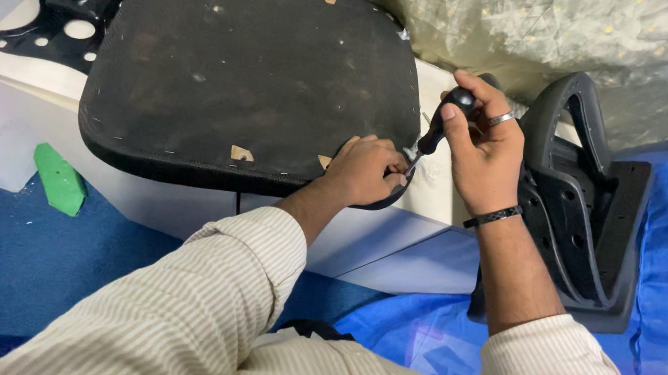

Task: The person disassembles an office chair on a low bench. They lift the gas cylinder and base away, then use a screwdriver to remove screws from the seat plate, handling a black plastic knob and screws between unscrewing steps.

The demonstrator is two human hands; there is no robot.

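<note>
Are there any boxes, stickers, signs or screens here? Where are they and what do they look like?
No signs, stickers or screens show.
Clear plastic bag: on the blue floor sheet below the right hand, flat and see-through, with blurry dark shapes inside.
Green wedge: on the floor at left, plain bright green, no label showing.

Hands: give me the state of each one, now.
Left hand: curled on the corner of the black seat pad, gripping its edge.
Right hand: closed around the black-handled screwdriver.
</note>
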